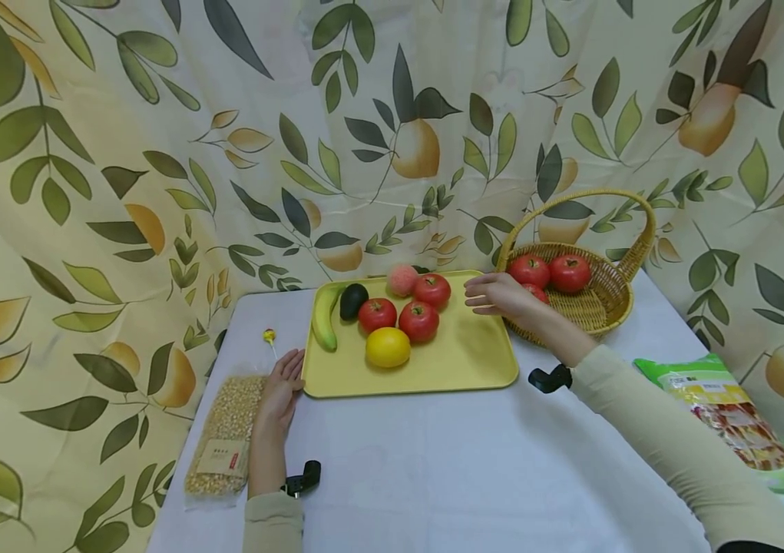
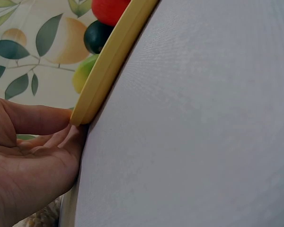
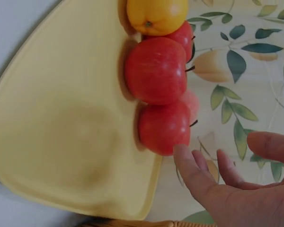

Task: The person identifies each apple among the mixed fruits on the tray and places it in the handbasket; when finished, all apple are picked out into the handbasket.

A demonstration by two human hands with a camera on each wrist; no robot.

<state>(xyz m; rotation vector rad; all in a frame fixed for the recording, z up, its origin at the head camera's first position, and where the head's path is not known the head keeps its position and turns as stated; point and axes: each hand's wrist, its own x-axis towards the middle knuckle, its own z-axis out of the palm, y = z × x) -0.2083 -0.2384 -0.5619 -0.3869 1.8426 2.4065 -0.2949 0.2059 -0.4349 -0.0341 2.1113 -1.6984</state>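
A yellow tray (image 1: pixel 461 372) lies on the table. My left hand (image 1: pixel 282 388) holds its near left corner, the thumb (image 2: pixel 42 119) at the rim and the other fingers partly hidden behind it. On the tray are three red apples (image 1: pixel 419 321), a yellow lemon-like fruit (image 1: pixel 388 348), a banana (image 1: pixel 325 319), a dark avocado (image 1: pixel 353 302) and a pink peach (image 1: pixel 402 280). My right hand (image 1: pixel 502 296), empty with fingers spread, hovers over the tray's right end beside the basket. In the right wrist view, one fingertip overlaps the lowest apple (image 3: pixel 164 128).
A wicker basket (image 1: pixel 592 311) with a tall handle and red apples stands at the back right, partly behind my right hand. Left of the tray lie a lollipop (image 1: pixel 269 336) and a bag of grains (image 1: pixel 229 415). A green-and-white food packet (image 1: pixel 730 415) lies far right.
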